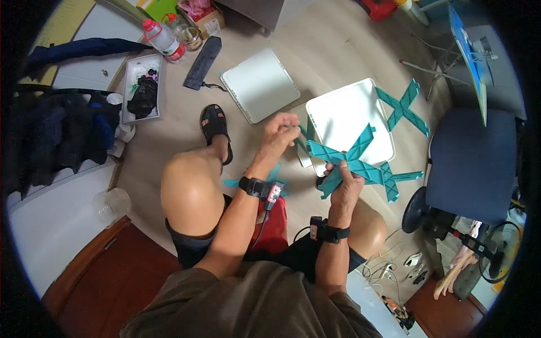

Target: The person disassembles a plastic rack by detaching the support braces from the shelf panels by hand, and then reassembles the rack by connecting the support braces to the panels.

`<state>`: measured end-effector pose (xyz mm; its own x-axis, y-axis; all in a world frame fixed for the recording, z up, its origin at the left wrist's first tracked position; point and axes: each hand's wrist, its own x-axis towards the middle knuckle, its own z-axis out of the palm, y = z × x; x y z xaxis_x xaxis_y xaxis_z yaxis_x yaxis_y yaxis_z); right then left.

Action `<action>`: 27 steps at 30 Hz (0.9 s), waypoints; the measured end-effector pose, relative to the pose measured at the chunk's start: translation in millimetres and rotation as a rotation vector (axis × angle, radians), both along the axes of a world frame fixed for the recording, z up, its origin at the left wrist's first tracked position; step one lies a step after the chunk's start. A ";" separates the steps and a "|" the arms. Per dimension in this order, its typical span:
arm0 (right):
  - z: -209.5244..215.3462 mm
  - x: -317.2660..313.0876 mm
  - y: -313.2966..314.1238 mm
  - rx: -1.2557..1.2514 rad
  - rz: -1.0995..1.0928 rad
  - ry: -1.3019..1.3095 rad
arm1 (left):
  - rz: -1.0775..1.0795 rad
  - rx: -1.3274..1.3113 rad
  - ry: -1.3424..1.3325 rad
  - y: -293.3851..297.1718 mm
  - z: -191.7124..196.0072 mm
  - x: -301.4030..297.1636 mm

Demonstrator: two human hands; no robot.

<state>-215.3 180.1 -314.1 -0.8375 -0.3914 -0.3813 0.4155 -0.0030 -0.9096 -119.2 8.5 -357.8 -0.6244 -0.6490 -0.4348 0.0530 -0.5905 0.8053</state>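
Note:
My right hand [346, 188] grips a teal plastic X-shaped frame [358, 162], its fingers wrapped round the near part. The frame is tilted over a white square panel [346, 107] with rounded corners. My left hand [278, 137] is off to the left of the frame, its fingers loosely bent and apart, with nothing visible in them. Just beyond its fingertips, a narrow teal piece [300, 138] stands by the panel's left edge. Another teal X-shaped frame [402, 107] lies against the panel's right side. More teal plastic [276, 173] shows partly behind my left forearm.
A second white panel [260, 84] lies on the floor ahead, beside a dark folded umbrella [204, 63]. Bottles [164, 42] and a white tray [128, 101] stand at the left. A dark blue chair [473, 163] is at the right, with loose cables [383, 267] nearer me.

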 end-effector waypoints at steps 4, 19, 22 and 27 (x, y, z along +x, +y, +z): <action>-2.1 16.8 1.0 -0.016 0.083 0.001 | -0.335 -0.349 -0.053 3.3 33.8 19.8; -0.3 66.8 -21.7 -0.091 0.360 -0.068 | -0.652 -1.108 -0.455 12.2 98.9 85.2; 7.6 71.0 -28.1 -0.118 0.441 -0.083 | -0.632 -1.166 -0.441 3.2 112.7 86.2; 15.3 78.0 -35.0 -0.103 0.488 -0.056 | -0.845 -1.125 -0.459 -16.3 110.2 85.9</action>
